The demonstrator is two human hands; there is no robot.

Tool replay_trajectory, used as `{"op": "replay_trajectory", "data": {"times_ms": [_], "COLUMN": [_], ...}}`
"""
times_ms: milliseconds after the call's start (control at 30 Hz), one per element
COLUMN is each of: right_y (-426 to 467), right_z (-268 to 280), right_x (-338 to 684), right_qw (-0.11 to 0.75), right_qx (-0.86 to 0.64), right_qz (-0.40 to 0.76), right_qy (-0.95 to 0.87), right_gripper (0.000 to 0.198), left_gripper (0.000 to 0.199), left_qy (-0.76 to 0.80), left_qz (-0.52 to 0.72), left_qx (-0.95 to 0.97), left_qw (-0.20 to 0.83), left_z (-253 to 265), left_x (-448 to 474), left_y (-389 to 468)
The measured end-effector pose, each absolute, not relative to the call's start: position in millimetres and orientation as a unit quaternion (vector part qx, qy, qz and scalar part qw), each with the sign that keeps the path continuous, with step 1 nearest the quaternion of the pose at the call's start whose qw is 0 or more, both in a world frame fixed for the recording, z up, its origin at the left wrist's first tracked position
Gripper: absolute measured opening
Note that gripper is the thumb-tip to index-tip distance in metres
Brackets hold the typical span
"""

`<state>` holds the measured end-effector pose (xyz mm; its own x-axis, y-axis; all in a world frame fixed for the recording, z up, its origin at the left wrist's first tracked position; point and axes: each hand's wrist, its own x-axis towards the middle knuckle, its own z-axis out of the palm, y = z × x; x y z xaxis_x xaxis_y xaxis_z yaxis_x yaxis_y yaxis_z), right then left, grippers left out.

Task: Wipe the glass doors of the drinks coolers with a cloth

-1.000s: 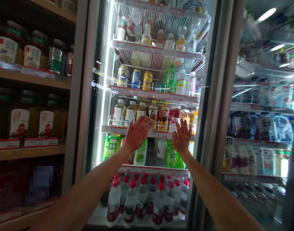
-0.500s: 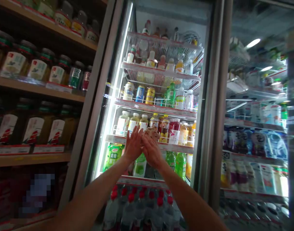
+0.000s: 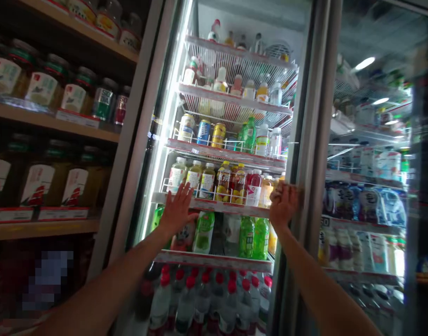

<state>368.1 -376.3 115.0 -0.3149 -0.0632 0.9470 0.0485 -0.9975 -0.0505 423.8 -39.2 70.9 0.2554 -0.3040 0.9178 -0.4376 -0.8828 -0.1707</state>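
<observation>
My left hand [image 3: 178, 210] is spread with its fingers apart, in front of a glass-fronted drinks fridge, and looks to be against the glass. Behind it stand juice bottles [image 3: 193, 176] and a green drink bottle [image 3: 204, 233]. Over by the right side of the glass, close to the metal door frame [image 3: 313, 163], is my right hand [image 3: 284, 205]. Its fingers are closed on a crumpled brownish cloth [image 3: 277, 192], slightly blurred. Whether the cloth touches the glass I cannot tell.
Wooden shelves [image 3: 77, 228] with jars and bottles run along the left. Red-capped bottles [image 3: 203, 294] fill the fridge's bottom. Cans [image 3: 218, 135] and bottles stand on the upper wire shelves. Another glass-fronted fridge [image 3: 368, 177] with drinks is on the right.
My hands were together at the middle of the glass. The right one has moved right with the cloth to the door frame; the left one has shifted left and spread its fingers.
</observation>
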Motion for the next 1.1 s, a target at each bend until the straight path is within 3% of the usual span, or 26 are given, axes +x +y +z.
{"op": "replay_trajectory", "data": {"times_ms": [100,200,300,533,733,933,1000,1100], "right_y": [-331,-270,-268,-328,-267,-321,-311,-285], "right_z": [109,94,88,101,71,66,59,41], "right_x": [378,382,375,371,372,365,364,362], "right_qw": [0.018,-0.066,-0.125,0.065,-0.113,0.032,0.029,-0.047], "right_qx": [-0.611,-0.679,-0.714,-0.607,-0.748,-0.657,-0.677,-0.752], "right_qz": [-0.791,-0.719,-0.662,-0.79,-0.626,-0.753,-0.735,-0.645], "right_qy": [-0.026,-0.135,-0.193,0.063,-0.189,0.021,0.004,-0.127], "right_gripper": [0.044,0.039,0.035,0.041,0.04,0.042,0.043,0.045], "left_gripper": [0.085,0.084,0.081,0.075,0.075,0.076,0.076,0.076], "left_qy": [-0.232,-0.233,-0.231,-0.221,-0.214,-0.226,-0.226,-0.216], "left_qz": [0.555,0.552,0.549,0.545,0.563,0.562,0.557,0.551], "left_qx": [0.796,0.798,0.8,0.805,0.794,0.792,0.795,0.801], "left_qw": [0.068,0.065,0.068,0.081,0.081,0.078,0.08,0.085], "left_z": [71,71,69,64,55,43,43,40], "left_x": [423,421,418,418,414,414,413,411], "left_y": [-40,-40,-40,-45,-48,-48,-48,-50]}}
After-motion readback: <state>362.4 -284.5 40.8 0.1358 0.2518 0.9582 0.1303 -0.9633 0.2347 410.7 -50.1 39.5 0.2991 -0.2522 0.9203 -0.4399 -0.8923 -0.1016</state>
